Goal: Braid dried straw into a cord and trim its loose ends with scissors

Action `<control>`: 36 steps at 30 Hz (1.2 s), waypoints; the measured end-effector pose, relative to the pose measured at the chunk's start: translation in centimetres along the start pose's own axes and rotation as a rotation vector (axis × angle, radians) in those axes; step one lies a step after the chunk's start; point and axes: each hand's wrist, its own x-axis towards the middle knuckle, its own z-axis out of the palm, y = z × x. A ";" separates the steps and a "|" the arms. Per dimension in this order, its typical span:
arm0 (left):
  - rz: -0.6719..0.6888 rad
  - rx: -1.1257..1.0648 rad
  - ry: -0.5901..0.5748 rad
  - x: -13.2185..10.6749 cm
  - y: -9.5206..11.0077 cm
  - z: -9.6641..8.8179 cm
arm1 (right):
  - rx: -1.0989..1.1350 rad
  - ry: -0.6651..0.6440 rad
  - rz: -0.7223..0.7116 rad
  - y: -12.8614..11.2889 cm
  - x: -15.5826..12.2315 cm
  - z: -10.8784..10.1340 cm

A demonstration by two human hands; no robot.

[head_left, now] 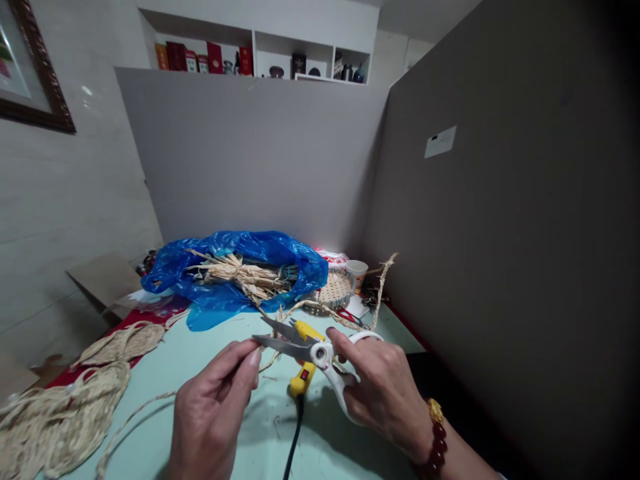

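Observation:
My left hand (213,407) is closed, thumb and fingers pinched together. A thin straw cord (145,403) runs into it from the left, and strands show just beyond the fingertips. My right hand (385,380) grips white-handled scissors (321,353). Their dark blades are parted and point left, the lower tip right at my left fingertips. Whether the blades touch the strand I cannot tell. Under the scissors, a yellow glue gun (301,381) with a black cable lies on the pale green table. Behind the blades, a twisted straw cord (325,308) stretches right and bends upward.
A blue plastic bag (215,317) holding dry straw bundles (240,270) lies at the back. Right of it are a woven basket (336,288) and a paper cup (357,268). Coiled straw braid (85,413) covers the left side. Grey partitions (260,153) stand behind and right.

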 end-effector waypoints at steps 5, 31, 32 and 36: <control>0.055 -0.033 0.027 0.1 0.0 0.3 | 0.016 0.002 -0.006 0.2 -0.1 0.1; -0.040 0.031 -0.077 0.1 0.1 0.4 | 0.724 0.048 0.465 -0.6 0.5 1.4; -0.080 0.029 -0.080 0.1 0.2 0.5 | 0.862 0.043 0.550 -0.7 0.8 1.2; -0.202 0.054 -0.102 0.0 0.4 0.7 | 1.328 0.066 0.747 -0.8 1.6 0.1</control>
